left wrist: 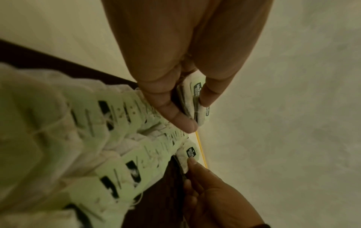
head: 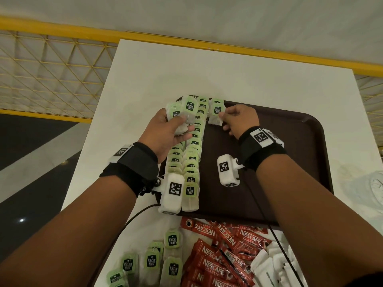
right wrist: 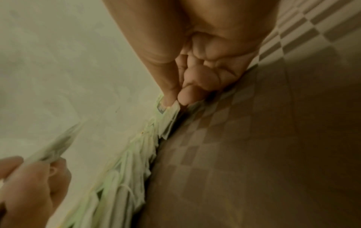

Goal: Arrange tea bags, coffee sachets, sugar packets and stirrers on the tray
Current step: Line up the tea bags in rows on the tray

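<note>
A dark brown tray (head: 279,146) lies on the white table. Two overlapping rows of green-tagged tea bags (head: 191,154) run along its left side. My left hand (head: 172,131) grips a small stack of tea bags (head: 182,114) above the far end of the rows; the stack (left wrist: 197,98) shows between thumb and fingers in the left wrist view. My right hand (head: 238,121) pinches one tea bag (head: 215,113) at the tray's far left corner, starting a third row; thumb and forefinger meet on its edge (right wrist: 168,108).
Loose tea bags (head: 153,259) lie on the table in front of the tray, beside a heap of red coffee sachets (head: 219,255) and white packets (head: 269,264). A yellow railing (head: 62,36) runs behind the table. The tray's right part is bare.
</note>
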Demonstrator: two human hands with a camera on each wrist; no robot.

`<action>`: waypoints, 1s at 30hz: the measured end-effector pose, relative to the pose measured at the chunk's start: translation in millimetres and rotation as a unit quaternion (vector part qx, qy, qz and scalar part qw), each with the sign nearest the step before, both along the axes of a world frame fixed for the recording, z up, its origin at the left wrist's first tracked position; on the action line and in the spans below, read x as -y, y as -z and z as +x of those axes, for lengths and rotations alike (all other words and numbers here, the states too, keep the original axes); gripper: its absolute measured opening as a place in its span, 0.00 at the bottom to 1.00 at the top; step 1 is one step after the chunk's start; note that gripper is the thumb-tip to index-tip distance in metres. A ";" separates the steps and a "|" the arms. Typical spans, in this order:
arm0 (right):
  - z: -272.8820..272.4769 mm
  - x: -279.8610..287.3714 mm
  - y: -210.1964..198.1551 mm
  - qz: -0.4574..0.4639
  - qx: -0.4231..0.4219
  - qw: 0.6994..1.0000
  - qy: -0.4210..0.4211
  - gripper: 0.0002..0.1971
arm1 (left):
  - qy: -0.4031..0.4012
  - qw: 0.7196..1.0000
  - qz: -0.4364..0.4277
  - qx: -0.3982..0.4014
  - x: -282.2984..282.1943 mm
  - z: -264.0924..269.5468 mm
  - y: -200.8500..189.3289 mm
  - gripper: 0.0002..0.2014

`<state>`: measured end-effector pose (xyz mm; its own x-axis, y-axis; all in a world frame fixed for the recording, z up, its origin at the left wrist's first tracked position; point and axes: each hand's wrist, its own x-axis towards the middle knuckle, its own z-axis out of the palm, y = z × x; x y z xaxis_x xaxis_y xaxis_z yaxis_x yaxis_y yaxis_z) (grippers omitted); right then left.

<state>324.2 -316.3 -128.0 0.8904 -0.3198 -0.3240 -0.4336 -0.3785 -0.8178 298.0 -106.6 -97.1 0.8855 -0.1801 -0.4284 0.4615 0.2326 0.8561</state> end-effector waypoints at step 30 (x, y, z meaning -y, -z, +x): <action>-9.9 -2.8 7.6 -0.050 -0.002 0.999 -0.017 0.08 | -0.009 0.995 -0.062 -0.080 0.3 -18.5 -9.8 0.15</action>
